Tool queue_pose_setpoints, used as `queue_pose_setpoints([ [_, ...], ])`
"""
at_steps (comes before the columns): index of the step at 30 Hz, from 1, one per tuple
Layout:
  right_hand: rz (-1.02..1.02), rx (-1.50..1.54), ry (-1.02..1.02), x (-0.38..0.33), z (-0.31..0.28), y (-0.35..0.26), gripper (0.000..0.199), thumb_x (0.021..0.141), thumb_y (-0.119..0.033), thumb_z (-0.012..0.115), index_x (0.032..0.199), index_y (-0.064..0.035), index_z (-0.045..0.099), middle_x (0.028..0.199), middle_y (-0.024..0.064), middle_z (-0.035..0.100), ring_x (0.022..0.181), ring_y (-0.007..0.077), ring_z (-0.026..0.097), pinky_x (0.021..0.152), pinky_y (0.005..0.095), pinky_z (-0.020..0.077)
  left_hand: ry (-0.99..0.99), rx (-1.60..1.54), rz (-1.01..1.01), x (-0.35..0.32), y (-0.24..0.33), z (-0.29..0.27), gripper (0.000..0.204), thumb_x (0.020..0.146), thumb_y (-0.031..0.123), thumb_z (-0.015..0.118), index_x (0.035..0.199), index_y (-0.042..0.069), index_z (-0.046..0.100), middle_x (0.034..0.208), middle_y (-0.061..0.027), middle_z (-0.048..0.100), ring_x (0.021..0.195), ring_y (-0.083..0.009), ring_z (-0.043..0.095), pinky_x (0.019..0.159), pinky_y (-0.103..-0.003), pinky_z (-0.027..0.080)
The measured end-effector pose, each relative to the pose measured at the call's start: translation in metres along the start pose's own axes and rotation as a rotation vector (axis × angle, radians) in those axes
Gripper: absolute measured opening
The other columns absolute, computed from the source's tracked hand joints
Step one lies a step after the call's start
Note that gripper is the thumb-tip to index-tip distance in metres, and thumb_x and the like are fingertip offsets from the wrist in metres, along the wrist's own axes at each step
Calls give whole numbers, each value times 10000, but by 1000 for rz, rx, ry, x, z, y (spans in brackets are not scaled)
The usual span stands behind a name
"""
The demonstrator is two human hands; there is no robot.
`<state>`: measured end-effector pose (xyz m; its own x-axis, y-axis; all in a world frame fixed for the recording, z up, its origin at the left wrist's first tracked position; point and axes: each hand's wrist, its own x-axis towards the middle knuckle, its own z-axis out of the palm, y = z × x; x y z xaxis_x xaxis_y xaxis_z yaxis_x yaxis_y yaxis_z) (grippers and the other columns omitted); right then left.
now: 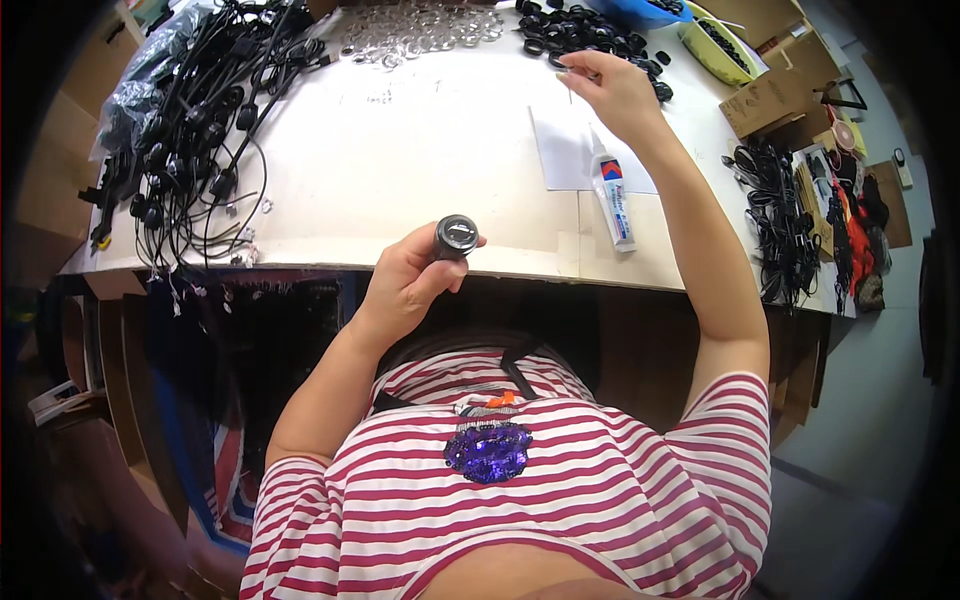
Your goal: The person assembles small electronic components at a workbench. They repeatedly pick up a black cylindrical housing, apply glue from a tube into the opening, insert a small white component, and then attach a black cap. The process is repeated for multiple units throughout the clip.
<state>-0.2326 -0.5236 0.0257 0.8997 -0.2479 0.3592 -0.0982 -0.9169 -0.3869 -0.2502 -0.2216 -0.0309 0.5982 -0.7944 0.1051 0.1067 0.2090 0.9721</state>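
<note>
Nearest the body, the left hand (405, 285) is closed around a short black cylindrical part (456, 238), held just in front of the near edge of the bench (420, 170), its round face with a pale glossy centre turned up toward the camera; thumb and fingers wrap the barrel so only the top end shows. To do this step well, it seems wise to keep that face level and steady at this height, gripped by the barrel rather than the rim, so the top stays free for whatever small piece goes onto it. Just beyond, a glue tube (612, 195) lies on the bench beside a sheet of white paper (570, 150), its nozzle pointing away from the body, within easy reach of the right arm. Farther out, the right hand (612, 88) is stretched to the far side of the bench, fingers pinched lightly together as if on something thin; what it pinches is too small to tell. It hovers at the edge of a heap of black rings (585, 35). A pile of clear rings (420, 28) lies to the left of those, and a tangle of black cables (195, 110) covers the far left of the bench.
</note>
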Motion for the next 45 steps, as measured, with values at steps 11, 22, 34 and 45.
queue_pose_setpoints([
  [11,87,-169,-159,36,38,30,213,782,-311,566,903,-159,654,947,55,635,883,248,606,728,381,484,57,6,4,2,-5,2,313,852,239,537,1014,-29,534,627,8,450,563,-65,390,513,-197,309],
  [22,579,924,-1092,19,120,-19,249,768,-289,609,593,-128,534,485,-50,396,390,108,330,373,305,278,102,31,111,-3,-21,1,568,800,505,565,1036,-7,500,628,0,407,565,-92,371,510,-226,279],
  [34,-128,-65,-446,-35,59,-58,292,687,-306,639,861,-73,668,877,122,641,849,278,607,688,406,481,136,54,87,-7,-20,9,546,821,451,573,1085,-15,467,672,-1,414,591,-84,365,532,-214,293],
  [45,-345,559,-310,-98,-30,-95,304,720,-118,694,1012,-58,633,892,26,607,606,60,448,552,196,378,-8,34,-58,-17,-9,8,214,814,51,535,1021,0,542,772,0,529,666,-70,465,604,-199,397],
])
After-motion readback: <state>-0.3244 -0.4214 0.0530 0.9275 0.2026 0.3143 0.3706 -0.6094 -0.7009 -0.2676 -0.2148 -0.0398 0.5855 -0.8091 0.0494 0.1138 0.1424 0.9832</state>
